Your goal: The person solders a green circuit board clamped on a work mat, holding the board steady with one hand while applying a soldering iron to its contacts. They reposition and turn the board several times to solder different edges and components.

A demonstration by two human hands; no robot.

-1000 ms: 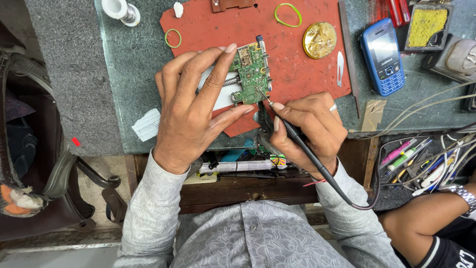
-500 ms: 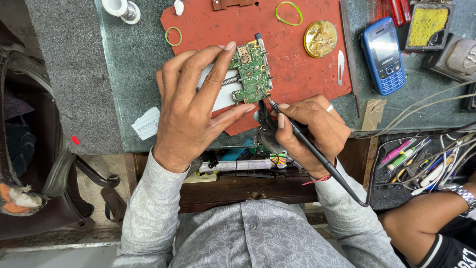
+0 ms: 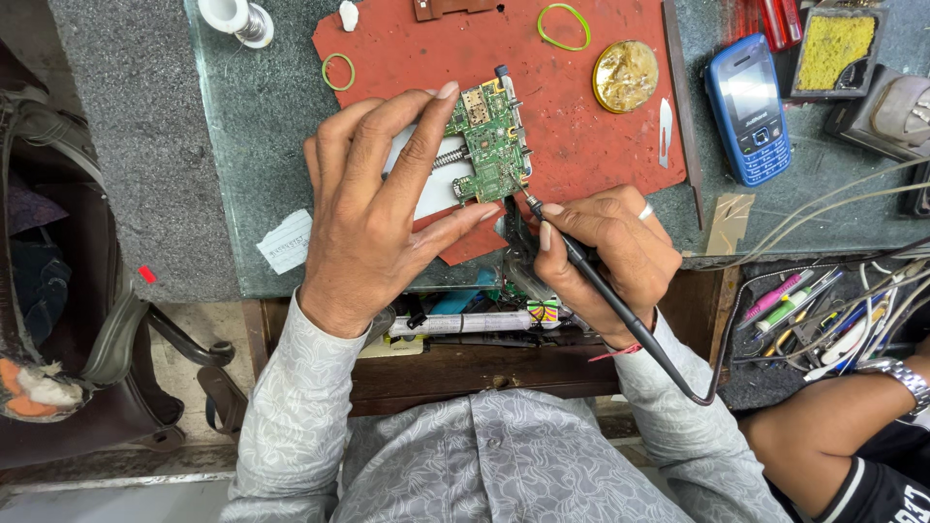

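Note:
A small green circuit board point(image 3: 492, 143) sits clamped in a metal holder on a red mat point(image 3: 562, 97). My left hand point(image 3: 378, 208) rests over the holder, fingers spread, with the fingertips and thumb against the board's left and lower edges. My right hand point(image 3: 608, 257) grips a thin black soldering iron point(image 3: 581, 263) like a pen. Its tip touches the board's lower right corner. The iron's black cable runs down past my right sleeve.
A blue keypad phone point(image 3: 751, 107), a round brass tin point(image 3: 625, 76), a yellow sponge tray point(image 3: 833, 48), green rubber bands and a solder spool point(image 3: 237, 17) lie on the glass-topped bench. Another person's arm with a wristwatch point(image 3: 872, 407) is at lower right, beside a drawer of tools.
The soldering iron tip has shifted slightly along the board's lower right edge. My left hand has kept its place on the holder.

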